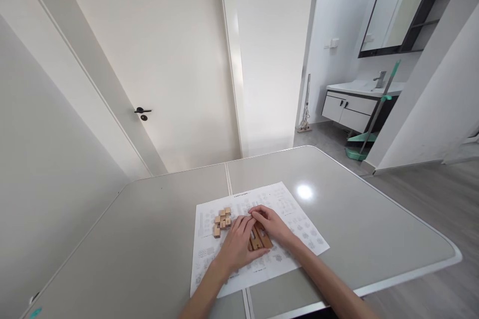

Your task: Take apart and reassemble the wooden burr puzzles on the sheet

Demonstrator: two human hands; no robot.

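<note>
Several brown notched wooden bars [256,241] lie side by side on a printed white sheet [299,224], partly covered by my hands. My left hand [237,241] curves around their left side, its thumb along their near end and its fingers over their far part. From the right, my right hand [273,223] closes over the far right end of the bars, with its fingertips meeting those of the left. Beside my left hand sits a cluster of small pale wooden blocks [222,223], some touching each other. The undersides of the bars are hidden.
The sheet rests on a grey folding table [157,239] with a white seam. A closed door [179,60] stands beyond it. To the right are a washbasin cabinet [350,109], a mop [307,104] and a green dustpan [357,153].
</note>
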